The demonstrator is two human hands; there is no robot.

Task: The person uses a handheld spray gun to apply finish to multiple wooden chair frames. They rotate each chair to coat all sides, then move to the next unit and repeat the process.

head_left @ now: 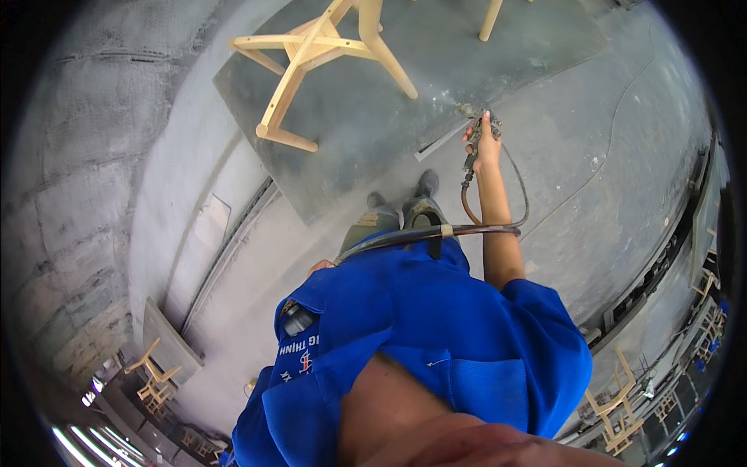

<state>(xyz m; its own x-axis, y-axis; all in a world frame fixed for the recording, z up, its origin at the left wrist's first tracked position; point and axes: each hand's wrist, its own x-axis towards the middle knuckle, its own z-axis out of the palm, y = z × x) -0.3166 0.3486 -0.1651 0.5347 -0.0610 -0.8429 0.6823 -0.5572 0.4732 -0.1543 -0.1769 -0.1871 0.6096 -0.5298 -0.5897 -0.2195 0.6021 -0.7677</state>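
Not much in that department here, no packages, signs or screens that I can spot. The only lettering around is the white print on my blue work shirt, sitting on the chest panel just under the pocket on my left side, a small patch of pale marks on blue cloth.

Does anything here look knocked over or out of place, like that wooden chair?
The pale wooden chair lies tipped on the dark floor panel, legs sticking out sideways instead of standing. The right hand holds a spray gun aimed toward it, its hose looping back across the body. Nothing looks spilled or broken.
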